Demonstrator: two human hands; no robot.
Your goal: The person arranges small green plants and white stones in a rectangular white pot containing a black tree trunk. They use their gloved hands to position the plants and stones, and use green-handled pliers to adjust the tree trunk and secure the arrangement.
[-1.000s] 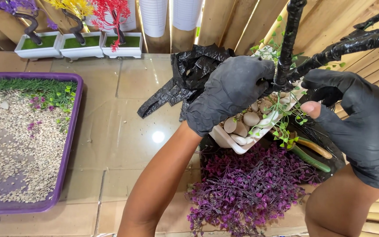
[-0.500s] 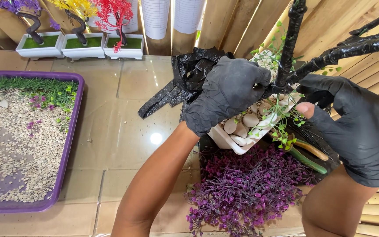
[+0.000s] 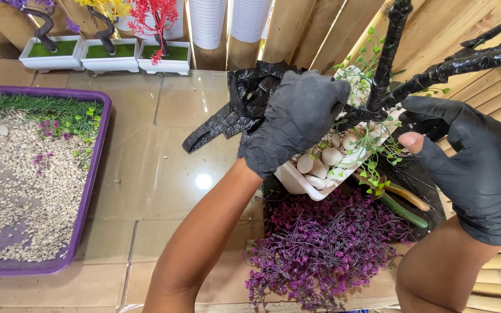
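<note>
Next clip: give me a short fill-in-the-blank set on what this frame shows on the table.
1. Both hands, the left hand and the right hand, wear ____ gloves.
2. The white pot under the black wrapped trunk is filled with white ____.
3. The tray of gravel at the left is ____ in colour.
4. Along the back stand ____ small finished trees in white pots.

Missing words: black; pebbles; purple; three
</note>
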